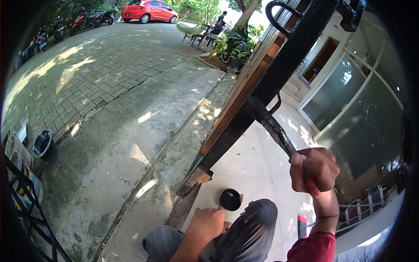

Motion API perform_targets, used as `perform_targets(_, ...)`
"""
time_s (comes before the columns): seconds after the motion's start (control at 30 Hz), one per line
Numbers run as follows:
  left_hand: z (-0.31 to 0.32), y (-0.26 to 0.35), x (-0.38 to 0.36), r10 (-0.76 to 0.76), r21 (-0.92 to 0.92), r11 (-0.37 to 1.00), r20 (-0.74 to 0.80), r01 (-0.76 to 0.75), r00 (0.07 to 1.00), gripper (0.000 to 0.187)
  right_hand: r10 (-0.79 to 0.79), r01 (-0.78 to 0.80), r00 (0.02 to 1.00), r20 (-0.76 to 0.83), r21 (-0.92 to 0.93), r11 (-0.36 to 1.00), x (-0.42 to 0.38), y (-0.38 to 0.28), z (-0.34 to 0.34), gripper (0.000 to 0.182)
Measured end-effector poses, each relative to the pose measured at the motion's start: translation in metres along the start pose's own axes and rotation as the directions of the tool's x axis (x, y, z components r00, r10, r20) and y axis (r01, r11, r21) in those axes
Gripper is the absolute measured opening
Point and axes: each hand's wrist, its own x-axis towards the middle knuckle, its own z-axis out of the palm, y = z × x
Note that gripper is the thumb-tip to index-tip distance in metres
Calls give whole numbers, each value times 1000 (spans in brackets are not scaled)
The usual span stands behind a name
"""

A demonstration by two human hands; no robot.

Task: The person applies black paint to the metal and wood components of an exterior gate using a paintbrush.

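My right hand [315, 170] is closed around the handle of a paintbrush [279, 135], which is smeared with black paint. The bristles touch the black-painted metal edge of a gate [279, 70] that leans diagonally across the view and has brown wooden slats [227, 107] on its outer side. My left hand [208, 223] is curled closed in front of my knees; its inner side is turned away, so anything in it is hidden. Just beyond it, a small black bowl [230, 199] stands on the pale tiles, with dark contents that I cannot make out clearly.
Buckets [44, 146] and a black metal lattice [26, 205] are at the left. Beneath the gate runs a concrete strip with a groove [144, 174]. A red-and-black object [302, 225] lies by my right knee. Farther off are a red car [148, 11], motorbikes and a seated person.
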Motion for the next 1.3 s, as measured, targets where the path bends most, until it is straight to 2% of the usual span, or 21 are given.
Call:
perform_targets(0.03, 2, 1, -1, -2, -6, 1000, 3, 2, 1000, 41, 16, -24, 995, -103, -73, 997, -2, 2, 1, 23)
perform_targets(0.1, 1, -1, 1, 18, 0, 1000, 0, -18, 1000, 41, -58, 47, 973, 224, 54, 997, -8, -7, 2, 23)
perform_targets(0.17, 1, -1, 1, -1, 17, 1000, 4, 1, 1000, 42, -66, 61, 996, 63, 69, 996, -6, -7, 0, 23)
perform_targets(0.2, 1, 0, 0, -23, 27, 999, 9, 22, 1000, 42, -63, 57, 994, -89, -66, 996, -3, -3, -2, 22)
perform_targets(0.27, -1, 2, 1, -17, 13, 1000, 29, 17, 999, 42, -69, 65, 997, -22, -149, 987, -5, -1, -4, 24)
perform_targets(0.37, 0, -1, 1, -12, 19, 1000, 14, 12, 1000, 43, -44, 31, 982, 186, 74, 997, -16, -10, 3, 25)
perform_targets(0.47, -4, 0, 2, -15, 15, 1000, 23, 15, 1000, 44, 52, -75, 983, -174, -126, 989, -9, -4, -5, 27)
perform_targets(0.5, -5, 2, 2, -17, 11, 1000, 52, 16, 999, 44, 31, -43, 991, -128, -88, 995, -11, 0, 0, 26)
perform_targets(0.57, -1, 0, 2, -21, 16, 1000, 43, 20, 999, 44, -55, 46, 979, 194, 47, 998, -17, -6, 8, 27)
perform_targets(0.6, 1, -2, 2, -21, 22, 1000, 34, 20, 999, 44, -47, 35, 983, 176, 73, 997, -16, -8, 8, 29)
perform_targets(0.7, 1, -1, 2, -23, 14, 1000, 16, 23, 1000, 43, -62, 35, 979, -192, -143, 989, -6, 4, 7, 27)
perform_targets(0.77, 4, -1, 4, -10, 2, 1000, 24, 10, 1000, 43, -92, 99, 991, 102, -63, 993, -6, -1, 14, 23)
perform_targets(0.83, 4, -3, 4, 6, 6, 1000, 31, -6, 1000, 43, -80, 60, 967, 240, 89, 994, -4, -7, 12, 22)
perform_targets(0.9, 6, -2, 2, 8, 12, 1000, -22, -8, 1000, 43, -57, 47, 989, -137, -71, 996, 5, -2, 15, 22)
perform_targets(0.97, 1, 0, 4, 6, -9, 1000, 7, -6, 1000, 43, -16, 13, 999, -50, -65, 998, 4, 3, 14, 22)
perform_targets(1.03, -1, -1, 3, 8, -10, 1000, 37, -8, 999, 43, -81, 61, 950, 302, 75, 995, 5, -7, 13, 23)
perform_targets(1.07, 3, -4, 2, 12, -7, 1000, -1, -12, 1000, 43, -43, 5, 970, 239, 155, 988, 0, -5, 13, 23)
perform_targets(1.13, 4, -6, 2, 17, -8, 1000, -37, -17, 999, 43, 32, -35, 995, -98, -28, 999, 1, 7, 7, 25)
perform_targets(1.2, 1, -6, 3, 43, -32, 999, -11, -43, 999, 43, 44, -63, 986, -164, -111, 992, 0, 9, 4, 28)
perform_targets(1.23, 3, -7, 3, 43, -32, 999, -10, -44, 999, 43, -43, 43, 999, 26, -13, 999, -6, 8, 10, 27)
perform_targets(1.3, 7, -11, 3, 52, -15, 998, -53, -53, 997, 45, -87, 41, 962, 258, 178, 983, -12, -2, 8, 26)
